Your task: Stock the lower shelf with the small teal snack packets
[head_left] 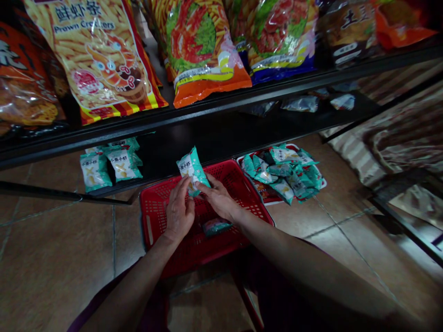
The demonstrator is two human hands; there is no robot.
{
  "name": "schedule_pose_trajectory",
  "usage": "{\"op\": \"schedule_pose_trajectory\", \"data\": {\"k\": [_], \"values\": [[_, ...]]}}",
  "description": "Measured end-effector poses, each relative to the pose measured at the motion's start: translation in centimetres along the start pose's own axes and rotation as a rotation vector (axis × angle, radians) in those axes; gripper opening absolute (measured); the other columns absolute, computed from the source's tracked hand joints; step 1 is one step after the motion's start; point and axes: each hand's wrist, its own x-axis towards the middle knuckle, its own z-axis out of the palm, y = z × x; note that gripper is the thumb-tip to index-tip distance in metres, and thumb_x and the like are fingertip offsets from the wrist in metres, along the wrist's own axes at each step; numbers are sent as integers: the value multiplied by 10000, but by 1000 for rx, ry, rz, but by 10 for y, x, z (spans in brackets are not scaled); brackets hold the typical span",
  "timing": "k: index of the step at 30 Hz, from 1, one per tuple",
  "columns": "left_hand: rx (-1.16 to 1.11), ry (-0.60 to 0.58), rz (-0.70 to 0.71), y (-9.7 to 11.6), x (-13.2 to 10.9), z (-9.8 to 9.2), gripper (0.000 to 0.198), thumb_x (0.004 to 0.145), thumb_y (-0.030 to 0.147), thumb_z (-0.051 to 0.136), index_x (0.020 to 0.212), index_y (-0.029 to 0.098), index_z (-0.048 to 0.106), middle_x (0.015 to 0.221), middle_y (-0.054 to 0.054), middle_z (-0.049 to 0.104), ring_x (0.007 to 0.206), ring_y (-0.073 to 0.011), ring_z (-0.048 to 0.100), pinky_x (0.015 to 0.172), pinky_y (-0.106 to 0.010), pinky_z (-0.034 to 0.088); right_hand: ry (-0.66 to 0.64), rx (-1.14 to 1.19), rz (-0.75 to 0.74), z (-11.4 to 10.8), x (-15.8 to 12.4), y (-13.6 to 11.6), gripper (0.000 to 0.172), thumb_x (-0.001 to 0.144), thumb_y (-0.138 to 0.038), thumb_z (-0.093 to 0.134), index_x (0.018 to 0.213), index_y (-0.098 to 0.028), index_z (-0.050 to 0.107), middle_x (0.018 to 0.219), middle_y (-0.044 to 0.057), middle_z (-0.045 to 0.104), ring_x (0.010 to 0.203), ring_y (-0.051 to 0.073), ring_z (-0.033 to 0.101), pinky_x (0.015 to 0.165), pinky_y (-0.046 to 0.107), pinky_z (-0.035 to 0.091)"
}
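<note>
Showing teal and white with dark lettering, the glossy packet tilts at the red basket's twelve o'clock side in the grip of the right hand, with the left hand at its seven o'clock edge, hold unclear.

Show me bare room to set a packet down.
Bare: the lower shelf between the green packets at left and the silvery packets farther right; the floor left of the red basket. Crowded: the upper shelf, lined with snack bags; the heaped tray; over the basket, the left hand and right hand at the held packet.
</note>
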Motion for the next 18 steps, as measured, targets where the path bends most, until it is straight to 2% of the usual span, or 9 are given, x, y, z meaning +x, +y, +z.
{"op": "schedule_pose_trajectory", "data": {"k": [4,8,11,14,18], "values": [[122,-10,27,-4,3,-2,490,791,78,450,1256,217,507,1316,-72,532,1226,-212,463,1054,-428,349,53,154,113,-6,6,3,371,633,-286,756,970,-212,621,942,16,696,812,165,643,796,354,531],[65,69,-131,-10,4,-3,376,831,195,487,1202,214,541,1285,-92,546,1178,-224,501,965,-409,432,52,234,205,-10,11,-1,279,679,-246,727,931,-191,620,889,26,703,790,169,654,805,365,532],[-64,104,-304,-14,4,-2,337,832,277,525,1162,228,571,1236,-81,584,1125,-226,538,904,-379,463,47,263,257,-10,11,-4,218,727,-234,685,925,-169,620,873,45,704,786,175,659,827,374,524],[-266,91,-458,-14,5,0,342,808,340,574,1135,239,592,1204,-69,607,1055,-221,578,792,-324,498,78,251,299,-9,10,-7,181,768,-243,644,927,-158,623,871,55,703,779,167,656,834,359,518],[-525,66,-608,-7,6,3,435,737,371,663,1140,231,580,1023,-57,672,765,-166,640,599,-253,482,139,172,320,-10,12,-5,174,773,-281,649,903,-166,634,848,48,701,738,139,641,788,310,517]]}}
